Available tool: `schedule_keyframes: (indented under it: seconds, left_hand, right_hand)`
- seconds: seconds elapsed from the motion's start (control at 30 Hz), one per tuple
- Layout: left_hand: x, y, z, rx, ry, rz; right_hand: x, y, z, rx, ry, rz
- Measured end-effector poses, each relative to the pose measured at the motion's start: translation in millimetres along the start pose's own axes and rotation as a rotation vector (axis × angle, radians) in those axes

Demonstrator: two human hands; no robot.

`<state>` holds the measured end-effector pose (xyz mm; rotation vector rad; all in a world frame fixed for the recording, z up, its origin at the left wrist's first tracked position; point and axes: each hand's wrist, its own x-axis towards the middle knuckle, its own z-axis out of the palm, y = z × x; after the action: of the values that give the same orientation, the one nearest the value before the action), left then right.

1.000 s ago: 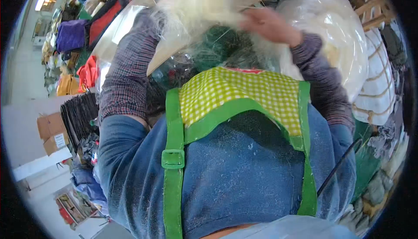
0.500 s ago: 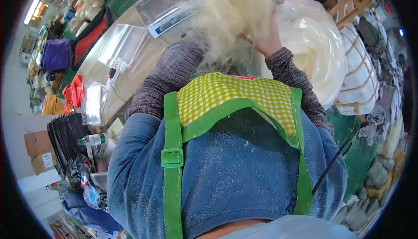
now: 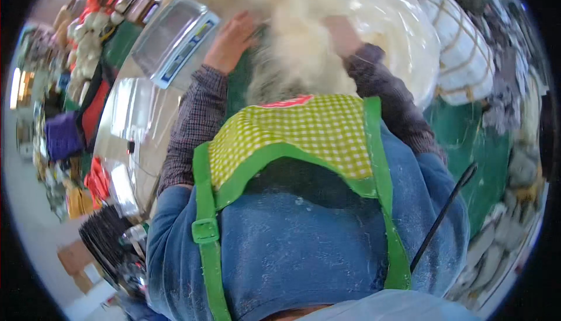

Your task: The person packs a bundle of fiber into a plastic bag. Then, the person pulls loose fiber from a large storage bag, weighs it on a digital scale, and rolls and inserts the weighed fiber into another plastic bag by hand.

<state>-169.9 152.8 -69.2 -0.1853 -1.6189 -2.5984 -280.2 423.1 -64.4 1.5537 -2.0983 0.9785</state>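
A loose bundle of pale cream fibre (image 3: 298,23), blurred by motion, hangs between my hands at the top centre. At its left side my left hand (image 3: 232,40) is apart from the bundle, fingers spread and pointing up. My right hand (image 3: 343,36) is at the bundle's right edge; its fingers are smeared and partly hidden by the fibre. Behind my right hand lies a large clear plastic bag (image 3: 403,35) with cream material inside. The green checked apron (image 3: 298,140) is just below the fibre.
A clear-topped scale-like box (image 3: 175,40) stands on the table (image 3: 160,110) at the left, near another clear plastic container (image 3: 130,108). A white bundle tied with cord (image 3: 459,40) lies at the right. Bottles and dark stacked sheets (image 3: 105,233) are at lower left.
The view has turned, shifting the scale-like box and plastic bag leftwards. My left hand, hidden behind the fibre half a second ago, now shows beside it with fingers apart.
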Motion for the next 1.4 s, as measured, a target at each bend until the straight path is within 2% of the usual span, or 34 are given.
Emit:
schedule_keyframes:
  seconds: [0.03,0.07,0.1,0.13,0.2,0.23,0.33,0.4,0.43,0.47,0.5,0.57,0.6,0.67,0.7,0.73,0.77,0.8,0.87,0.97,1.03,1.07,1.13,1.17,1.23,1.27,1.37,1.4]
  left_hand:
    - [1.9,-13.5,22.1,-0.012,-0.035,-0.035]
    - [-3.6,-22.7,53.5,0.050,0.046,-0.038]
    - [-3.8,-30.5,73.1,0.115,0.131,-0.035]
    - [3.5,-38.4,73.8,0.109,0.106,-0.063]
    - [23.3,-51.5,51.8,0.499,0.097,-0.116]
    - [30.2,-56.8,37.1,0.697,0.096,-0.136]
    - [28.2,-75.9,-19.1,0.791,0.117,-0.225]
    - [21.3,-80.5,-35.9,0.843,0.135,-0.283]
    - [12.9,-77.7,-39.0,0.500,0.239,-0.394]
    - [1.5,-74.1,-39.6,0.153,0.342,-0.490]
    - [-9.7,-70.6,-37.3,-0.198,0.440,-0.573]
    - [-19.8,-44.7,7.2,-0.201,0.519,-0.609]
    - [-18.1,-38.4,22.9,-0.211,0.593,-0.641]
    - [-38.8,-86.6,-74.5,-0.218,0.561,-0.673]
    - [-58.4,-104.3,-124.1,-0.232,0.529,-0.709]
    - [-68.9,-124.0,-168.0,-0.243,0.500,-0.749]
    - [-49.7,-106.7,-137.8,-0.231,0.505,-0.752]
    - [-40.1,-100.4,-81.7,-0.153,0.510,-0.708]
    - [-17.0,-71.7,11.0,-0.008,0.515,-0.632]
    - [-22.5,-83.1,-7.6,0.010,0.478,-0.629]
    - [-21.0,-95.3,-11.4,0.009,0.454,-0.618]
    - [-19.6,-100.8,-10.9,0.046,0.389,-0.580]
    - [-8.2,-113.1,-10.8,0.121,0.263,-0.484]
    - [-3.3,-119.9,-12.2,0.114,0.262,-0.485]
    - [14.9,-132.3,-17.7,0.643,-0.210,-0.264]
    - [17.3,-135.9,-19.2,0.899,-0.453,-0.140]
    - [48.2,-129.1,57.9,0.909,-0.521,-0.112]
    - [58.9,-127.2,83.3,0.918,-0.536,-0.093]
  right_hand:
    - [7.2,-14.8,6.3,0.251,-0.155,0.452]
    - [21.3,-32.3,16.3,0.515,-0.288,0.897]
    - [15.8,-47.2,39.7,0.372,0.011,0.620]
    - [3.6,-62.8,60.7,0.214,0.283,0.334]
    - [-14.2,-68.3,73.4,0.126,0.121,0.243]
    - [-16.8,-69.9,65.4,0.126,0.117,0.258]
    - [-24.7,-72.3,21.8,0.336,-0.122,0.408]
    - [-50.4,-41.1,6.4,0.788,-0.155,0.740]
    - [-72.5,-17.0,6.2,0.962,0.059,0.962]
    - [-101.1,19.3,8.1,0.910,0.256,1.164]
    - [-141.3,62.3,24.7,0.889,0.596,1.240]
    - [-205.5,153.0,33.7,1.038,0.888,1.429]
    - [-203.0,165.0,32.8,1.045,0.890,1.433]
    - [-189.2,193.3,26.8,1.212,0.734,1.622]
    - [-195.7,219.4,36.1,1.223,0.735,1.621]
    - [-215.5,258.4,57.0,1.165,0.596,1.566]
    - [-234.9,294.4,79.1,1.106,0.463,1.507]
    - [-236.6,301.1,87.3,1.045,0.333,1.448]
    - [-241.4,272.8,81.8,1.070,0.394,1.499]
    - [-240.3,222.2,46.0,1.058,0.508,1.565]
    - [-287.3,217.6,37.2,0.627,0.321,1.549]
    - [-286.8,207.7,21.4,0.616,0.321,1.553]
    - [-250.3,189.2,-38.3,-0.333,-0.119,0.773]
    - [-222.0,178.2,-62.0,-0.338,-0.125,0.774]
    - [-157.1,156.8,-91.2,0.790,0.596,1.364]
    - [-162.8,152.5,-90.9,0.786,0.601,1.369]
    - [-175.0,155.1,-91.1,0.735,0.483,1.576]
    - [-160.8,161.1,-100.5,0.729,0.481,1.561]
